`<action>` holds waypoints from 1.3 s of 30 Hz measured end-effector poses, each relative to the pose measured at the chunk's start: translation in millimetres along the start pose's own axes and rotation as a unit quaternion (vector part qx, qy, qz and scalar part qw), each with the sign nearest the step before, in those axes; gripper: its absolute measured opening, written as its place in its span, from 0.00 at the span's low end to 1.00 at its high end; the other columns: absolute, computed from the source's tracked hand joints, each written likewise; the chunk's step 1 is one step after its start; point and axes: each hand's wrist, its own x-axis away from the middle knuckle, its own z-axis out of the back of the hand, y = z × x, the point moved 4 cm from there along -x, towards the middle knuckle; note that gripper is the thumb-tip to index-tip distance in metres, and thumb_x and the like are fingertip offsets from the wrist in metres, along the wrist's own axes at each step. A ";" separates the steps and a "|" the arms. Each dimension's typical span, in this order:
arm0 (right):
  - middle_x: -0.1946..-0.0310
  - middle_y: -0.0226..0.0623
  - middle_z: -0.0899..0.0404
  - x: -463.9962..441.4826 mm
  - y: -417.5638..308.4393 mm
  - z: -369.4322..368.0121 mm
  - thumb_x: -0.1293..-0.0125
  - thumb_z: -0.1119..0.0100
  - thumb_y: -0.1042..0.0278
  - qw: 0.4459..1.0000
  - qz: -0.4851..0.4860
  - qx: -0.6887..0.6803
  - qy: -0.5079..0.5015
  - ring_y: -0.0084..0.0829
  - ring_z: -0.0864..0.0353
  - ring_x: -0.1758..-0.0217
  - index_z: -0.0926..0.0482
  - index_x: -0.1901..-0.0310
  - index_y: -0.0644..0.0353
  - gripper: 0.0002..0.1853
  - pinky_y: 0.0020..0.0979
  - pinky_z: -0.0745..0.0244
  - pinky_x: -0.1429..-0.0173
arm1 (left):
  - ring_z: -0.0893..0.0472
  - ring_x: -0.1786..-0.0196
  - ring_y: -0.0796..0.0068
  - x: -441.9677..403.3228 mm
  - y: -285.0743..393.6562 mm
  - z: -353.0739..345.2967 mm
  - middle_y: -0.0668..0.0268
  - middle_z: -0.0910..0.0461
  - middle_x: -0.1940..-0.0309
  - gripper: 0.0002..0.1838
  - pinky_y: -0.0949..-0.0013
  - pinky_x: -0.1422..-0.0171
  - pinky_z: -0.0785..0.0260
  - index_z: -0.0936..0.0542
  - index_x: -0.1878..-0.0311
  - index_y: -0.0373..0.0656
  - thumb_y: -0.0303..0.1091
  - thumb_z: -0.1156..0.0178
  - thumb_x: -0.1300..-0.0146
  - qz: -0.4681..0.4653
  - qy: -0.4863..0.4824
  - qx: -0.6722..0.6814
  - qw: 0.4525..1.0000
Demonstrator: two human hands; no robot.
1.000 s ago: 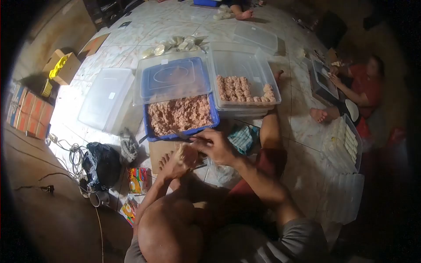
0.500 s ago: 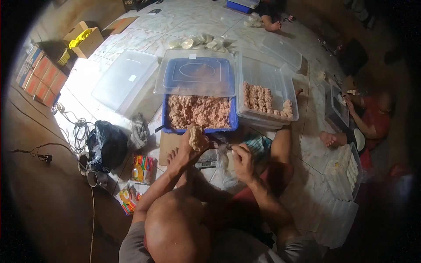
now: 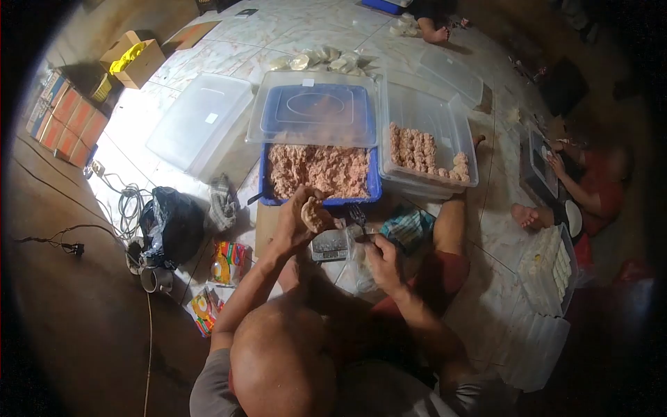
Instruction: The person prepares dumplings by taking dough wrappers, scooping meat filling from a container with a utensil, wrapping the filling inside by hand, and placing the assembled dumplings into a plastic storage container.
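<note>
My left hand (image 3: pixel 295 221) is closed around a pale, lumpy dumpling (image 3: pixel 312 215), held near the front edge of a blue tray (image 3: pixel 321 201) of pinkish minced filling (image 3: pixel 316 170). My right hand (image 3: pixel 385 263) pinches the handle of a small metal utensil (image 3: pixel 364 239); its kind is unclear. A fork (image 3: pixel 357 215) shows just beyond it, below the tray. Between and below my hands are a digital scale (image 3: pixel 329 246) and a clear plastic bag (image 3: pixel 358 267). A clear lid (image 3: pixel 313 135) covers the tray's far half.
Right of the tray, a clear container (image 3: pixel 460 132) holds rows of shaped balls. A checked cloth (image 3: pixel 406 228), noodle packets (image 3: pixel 228 263), a black bag (image 3: pixel 172 226) and a mug (image 3: pixel 156 279) lie around. At right, another person (image 3: pixel 597 181) works at a box (image 3: pixel 538 167).
My left hand has turned slightly, tilting the dumpling. My right hand has shifted a little downward with the utensil, and the view has moved slightly.
</note>
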 end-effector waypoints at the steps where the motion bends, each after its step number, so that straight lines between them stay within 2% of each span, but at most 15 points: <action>1: 0.73 0.26 0.28 6.4 4.4 -1.1 0.27 0.47 0.74 0.997 -0.043 -0.062 -0.024 0.22 0.32 0.69 0.20 0.57 0.67 0.07 0.30 0.33 0.64 | 0.25 0.64 0.86 -0.1 2.1 -0.6 0.73 0.25 0.67 0.30 0.76 0.62 0.28 0.27 0.51 0.42 0.24 0.18 0.54 -0.024 -0.017 0.068 0.997; 5: 0.70 0.20 0.31 15.8 2.3 -29.5 0.28 0.46 0.75 0.978 -0.091 -0.166 -0.088 0.16 0.35 0.66 0.20 0.56 0.67 0.07 0.25 0.35 0.62 | 0.25 0.62 0.85 3.2 -10.8 -15.4 0.72 0.24 0.64 0.25 0.77 0.59 0.27 0.25 0.55 0.42 0.26 0.19 0.52 -0.017 -0.122 0.038 0.992; 7: 0.59 0.49 0.19 10.5 -21.0 -34.7 0.32 0.49 0.81 0.983 0.163 0.079 0.023 0.46 0.19 0.52 0.21 0.52 0.71 0.10 0.40 0.26 0.49 | 0.24 0.61 0.85 10.4 -17.1 -26.3 0.72 0.24 0.64 0.22 0.78 0.58 0.27 0.24 0.57 0.41 0.27 0.19 0.50 0.052 -0.143 0.142 0.978; 8: 0.60 0.53 0.21 5.6 -18.8 -30.1 0.34 0.50 0.82 0.982 0.122 0.142 0.014 0.52 0.20 0.53 0.21 0.54 0.72 0.10 0.40 0.26 0.51 | 0.23 0.61 0.85 8.5 -27.8 -23.4 0.72 0.24 0.64 0.23 0.78 0.57 0.27 0.24 0.56 0.41 0.27 0.19 0.50 0.029 -0.089 0.078 0.993; 13: 0.72 0.25 0.28 18.4 -22.0 2.0 0.24 0.46 0.71 0.998 0.025 0.062 0.022 0.16 0.34 0.69 0.17 0.52 0.65 0.09 0.25 0.36 0.65 | 0.25 0.61 0.85 2.5 2.1 5.8 0.76 0.25 0.64 0.30 0.77 0.55 0.29 0.24 0.51 0.41 0.26 0.16 0.55 0.067 -0.044 0.121 0.989; 15: 0.68 0.37 0.28 27.6 -9.3 -10.2 0.27 0.46 0.76 0.997 -0.019 -0.077 0.015 0.26 0.29 0.65 0.21 0.57 0.70 0.06 0.30 0.32 0.58 | 0.25 0.60 0.85 4.3 9.8 3.1 0.77 0.25 0.64 0.31 0.76 0.55 0.29 0.24 0.52 0.42 0.27 0.15 0.58 0.093 -0.027 0.256 0.962; 17: 0.66 0.37 0.27 27.2 -13.3 -24.9 0.28 0.44 0.75 0.997 0.010 -0.071 -0.016 0.27 0.29 0.62 0.21 0.57 0.70 0.06 0.29 0.32 0.57 | 0.25 0.59 0.85 1.4 28.5 1.8 0.76 0.24 0.65 0.31 0.76 0.56 0.29 0.23 0.56 0.42 0.29 0.13 0.61 0.019 -0.059 0.048 0.997; 19: 0.63 0.48 0.24 14.3 -22.8 -43.0 0.34 0.45 0.81 0.987 0.142 0.060 0.036 0.45 0.23 0.59 0.21 0.54 0.72 0.09 0.38 0.28 0.55 | 0.24 0.61 0.84 3.1 12.3 -18.7 0.73 0.22 0.68 0.27 0.75 0.60 0.29 0.23 0.60 0.42 0.32 0.14 0.59 -0.043 -0.075 -0.005 0.996; 21: 0.62 0.53 0.24 7.1 -35.4 -51.7 0.37 0.46 0.82 0.933 0.262 0.202 0.141 0.53 0.23 0.58 0.21 0.56 0.71 0.09 0.45 0.28 0.54 | 0.23 0.60 0.81 4.1 -0.1 -23.0 0.70 0.21 0.67 0.27 0.72 0.58 0.28 0.22 0.62 0.40 0.35 0.13 0.59 0.052 -0.078 -0.015 0.995; 27: 0.62 0.53 0.21 8.2 -86.0 0.1 0.30 0.46 0.76 0.981 0.083 0.136 0.110 0.54 0.19 0.58 0.23 0.53 0.68 0.08 0.46 0.25 0.53 | 0.18 0.64 0.69 -1.5 -6.4 5.0 0.64 0.17 0.66 0.29 0.65 0.58 0.25 0.20 0.56 0.40 0.41 0.15 0.58 -0.069 0.036 -0.077 0.994; 29: 0.62 0.52 0.21 5.5 -108.1 8.0 0.30 0.46 0.76 0.981 0.091 0.141 0.097 0.53 0.19 0.57 0.23 0.53 0.68 0.08 0.45 0.25 0.53 | 0.16 0.66 0.63 -1.1 -4.1 15.8 0.59 0.15 0.66 0.29 0.63 0.59 0.23 0.19 0.54 0.40 0.43 0.16 0.55 -0.119 0.038 -0.092 0.988; 32: 0.62 0.50 0.21 0.2 -106.9 -0.7 0.30 0.46 0.76 0.976 0.115 0.179 0.043 0.50 0.18 0.58 0.23 0.54 0.67 0.07 0.43 0.24 0.53 | 0.15 0.63 0.60 -4.9 -22.6 -5.0 0.57 0.15 0.64 0.19 0.62 0.58 0.24 0.18 0.56 0.42 0.36 0.22 0.48 -0.020 -0.129 -0.192 0.973; 35: 0.63 0.48 0.21 -9.8 -110.5 0.3 0.29 0.46 0.75 0.966 0.143 0.216 -0.010 0.46 0.18 0.58 0.24 0.55 0.67 0.05 0.39 0.25 0.53 | 0.16 0.66 0.60 -11.8 -18.8 -0.4 0.57 0.16 0.65 0.17 0.61 0.62 0.25 0.18 0.59 0.41 0.36 0.23 0.48 -0.075 -0.042 -0.245 0.966; 37: 0.63 0.50 0.21 -0.2 -129.4 13.9 0.29 0.46 0.75 0.982 0.114 0.137 0.066 0.46 0.17 0.57 0.24 0.55 0.67 0.06 0.40 0.25 0.52 | 0.21 0.68 0.75 -12.5 -2.0 11.0 0.67 0.19 0.68 0.18 0.70 0.62 0.26 0.20 0.61 0.40 0.29 0.20 0.52 -0.004 -0.105 -0.027 0.994; 39: 0.63 0.52 0.21 2.6 -131.1 16.0 0.29 0.45 0.75 0.988 0.065 0.123 0.068 0.48 0.17 0.57 0.24 0.55 0.67 0.06 0.40 0.24 0.53 | 0.23 0.66 0.82 -9.4 14.6 15.2 0.71 0.21 0.68 0.19 0.74 0.62 0.27 0.20 0.62 0.39 0.27 0.19 0.53 0.009 -0.134 -0.022 0.991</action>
